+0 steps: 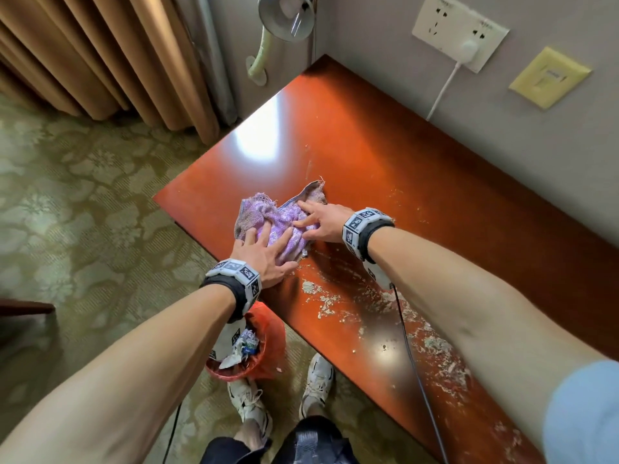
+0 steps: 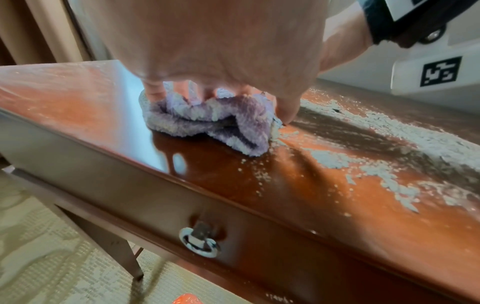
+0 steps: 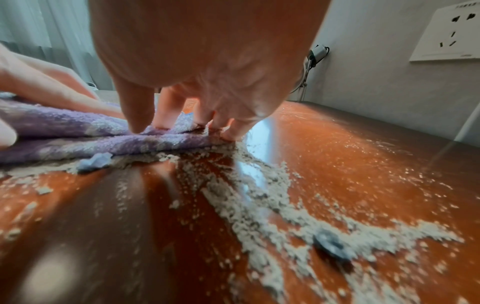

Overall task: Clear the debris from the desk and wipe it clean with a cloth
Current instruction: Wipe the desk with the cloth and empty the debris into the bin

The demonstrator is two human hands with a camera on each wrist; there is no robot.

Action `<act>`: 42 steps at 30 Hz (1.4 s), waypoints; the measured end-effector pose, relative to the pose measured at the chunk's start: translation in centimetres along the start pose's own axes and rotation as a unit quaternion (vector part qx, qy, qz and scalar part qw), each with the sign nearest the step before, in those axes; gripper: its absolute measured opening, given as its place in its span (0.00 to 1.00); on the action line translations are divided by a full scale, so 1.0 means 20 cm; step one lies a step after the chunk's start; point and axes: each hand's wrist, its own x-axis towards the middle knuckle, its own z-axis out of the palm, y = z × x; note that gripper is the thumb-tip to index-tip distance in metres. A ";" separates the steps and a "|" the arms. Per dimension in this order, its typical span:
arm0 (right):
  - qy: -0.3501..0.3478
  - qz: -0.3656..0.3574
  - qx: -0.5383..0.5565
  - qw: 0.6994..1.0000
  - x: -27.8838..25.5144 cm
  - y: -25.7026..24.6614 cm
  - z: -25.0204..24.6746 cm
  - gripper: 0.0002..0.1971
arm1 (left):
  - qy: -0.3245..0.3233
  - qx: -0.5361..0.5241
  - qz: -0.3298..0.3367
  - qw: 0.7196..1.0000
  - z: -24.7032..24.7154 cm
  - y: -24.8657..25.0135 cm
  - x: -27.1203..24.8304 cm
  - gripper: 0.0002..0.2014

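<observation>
A crumpled purple cloth (image 1: 268, 216) lies on the glossy red-brown desk (image 1: 385, 155) near its left end. My left hand (image 1: 264, 249) presses flat on the cloth's near side with fingers spread. My right hand (image 1: 318, 222) presses on its right side, fingers straight. Pale grey crumbly debris (image 1: 338, 299) is smeared over the desk to the right of the cloth and along the front edge. In the left wrist view the cloth (image 2: 207, 121) bunches under my left hand (image 2: 221, 90) with debris (image 2: 363, 144) beside it. In the right wrist view my right hand's fingertips (image 3: 137, 125) push down on the cloth (image 3: 91, 135) at the edge of the debris (image 3: 259, 205).
A red-lined waste bin (image 1: 248, 346) full of paper scraps stands on the carpet under the desk's front edge, by my shoes. A drawer ring pull (image 2: 200, 242) sits in the desk front. A wall socket (image 1: 459, 31) with a white plug and cable is behind; curtains hang left.
</observation>
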 end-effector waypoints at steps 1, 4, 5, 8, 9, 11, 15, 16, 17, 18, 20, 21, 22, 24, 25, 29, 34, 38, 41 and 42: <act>0.000 -0.003 -0.001 1.000 -0.01 0.01 0.01 0.23 | 0.001 0.002 -0.003 1.000 0.00 0.03 -0.01 0.36; -0.003 -0.005 0.000 1.000 -0.04 0.06 0.05 0.23 | 0.001 -0.007 -0.008 1.000 0.01 0.10 -0.04 0.34; -0.003 -0.005 0.000 1.000 -0.06 0.08 0.06 0.23 | 0.000 -0.008 -0.008 1.000 0.02 0.12 -0.04 0.35; -0.001 -0.005 0.000 1.000 -0.11 0.12 0.11 0.23 | -0.006 -0.011 -0.005 1.000 0.03 0.20 -0.08 0.38; 0.000 -0.005 -0.001 1.000 -0.13 0.13 0.12 0.23 | -0.007 -0.012 -0.004 1.000 0.03 0.22 -0.09 0.38; -0.001 -0.006 -0.003 1.000 -0.17 0.15 0.14 0.23 | -0.010 -0.012 0.001 1.000 0.04 0.27 -0.11 0.38; 0.001 0.001 -0.003 1.000 -0.27 0.19 0.19 0.22 | -0.005 0.000 0.015 1.000 0.07 0.36 -0.13 0.39; 0.004 0.004 0.000 1.000 -0.30 0.20 0.20 0.22 | -0.001 0.006 0.020 1.000 0.08 0.38 -0.14 0.39; 0.008 0.007 0.004 1.000 -0.33 0.21 0.22 0.22 | 0.002 0.011 0.026 1.000 0.08 0.40 -0.14 0.39; 0.010 0.009 0.009 1.000 -0.36 0.22 0.24 0.22 | 0.003 0.016 0.032 0.999 0.09 0.42 -0.15 0.38; 0.013 0.012 0.013 1.000 -0.40 0.24 0.27 0.22 | 0.003 0.025 0.044 0.999 0.10 0.46 -0.16 0.38; 0.014 0.013 0.012 1.000 -0.43 0.26 0.28 0.22 | 0.003 0.029 0.050 0.998 0.10 0.48 -0.16 0.38; 0.014 0.016 0.009 1.000 -0.44 0.27 0.30 0.21 | 0.002 0.033 0.056 0.998 0.11 0.50 -0.17 0.38; 0.014 0.022 0.009 1.000 -0.47 0.29 0.33 0.21 | -0.005 0.036 0.065 0.997 0.12 0.54 -0.18 0.37; 0.014 0.023 0.014 1.000 -0.49 0.31 0.34 0.21 | -0.006 0.037 0.069 0.997 0.12 0.56 -0.18 0.36; 0.028 0.024 0.039 0.999 -0.55 0.36 0.39 0.19 | -0.014 0.040 0.090 0.995 0.12 0.63 -0.20 0.34; 0.076 0.048 0.044 0.995 -0.59 0.37 0.44 0.15 | -0.013 0.053 0.124 0.991 0.11 0.68 -0.21 0.34; 0.108 0.054 0.041 0.992 -0.57 0.34 0.40 0.13 | -0.025 -0.019 0.138 0.990 0.07 0.64 -0.19 0.33; 0.113 0.064 0.063 0.989 -0.53 0.35 0.33 0.12 | 0.002 -0.066 0.143 0.988 0.01 0.59 -0.18 0.31; 0.114 0.067 0.061 0.989 -0.52 0.35 0.30 0.11 | 0.014 -0.078 0.140 0.987 -0.01 0.58 -0.17 0.30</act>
